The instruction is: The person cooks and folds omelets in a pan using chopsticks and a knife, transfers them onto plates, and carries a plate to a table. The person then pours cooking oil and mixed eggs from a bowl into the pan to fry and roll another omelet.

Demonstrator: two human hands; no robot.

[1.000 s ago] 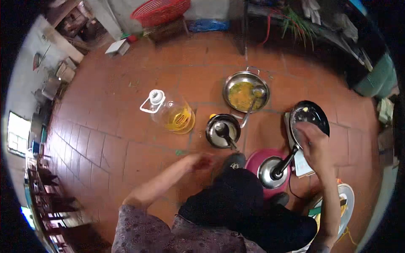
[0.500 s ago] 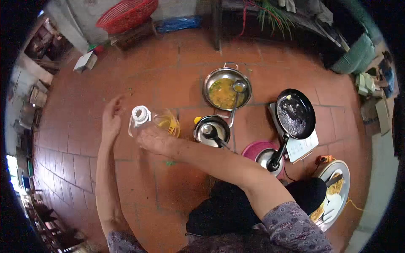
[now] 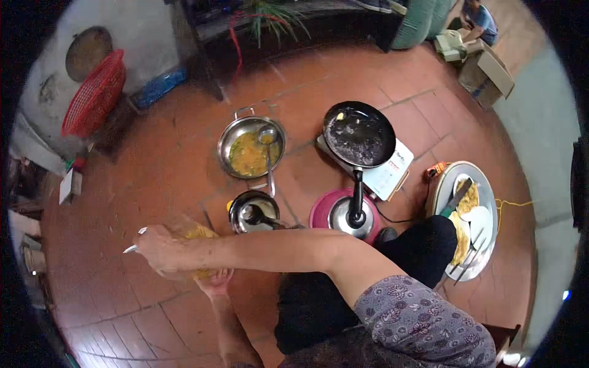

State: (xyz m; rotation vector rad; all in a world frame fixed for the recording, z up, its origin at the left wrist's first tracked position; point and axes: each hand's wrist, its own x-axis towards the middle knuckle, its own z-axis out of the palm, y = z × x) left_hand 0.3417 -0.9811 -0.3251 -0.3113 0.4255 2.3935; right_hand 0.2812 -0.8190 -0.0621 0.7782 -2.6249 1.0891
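Note:
My right hand (image 3: 161,250) is closed around the white-capped neck end of a clear plastic cooking oil bottle (image 3: 197,232), which lies tilted and blurred by motion. My left hand (image 3: 216,282) is against the bottle's lower side, its fingers partly hidden by the bottle and my right forearm. Just right of the bottle stands a small dark-rimmed pot (image 3: 253,195) with a black ladle (image 3: 253,214) in it. Farther back, a steel pan (image 3: 224,147) holds yellow soup and a metal ladle (image 3: 269,161).
A black frying pan (image 3: 362,138) sits on a white cooker (image 3: 392,172). In front are a pink basin (image 3: 319,211) and a metal lid (image 3: 343,216). At right, a large tray (image 3: 491,257) carries plates of yellow food, a knife and chopsticks. Another person (image 3: 481,23) is at the far right.
The view has turned to the right. My left hand, apart from the bottle before, is now at its lower side. The bottle has tilted, and my right hand is at its cap end.

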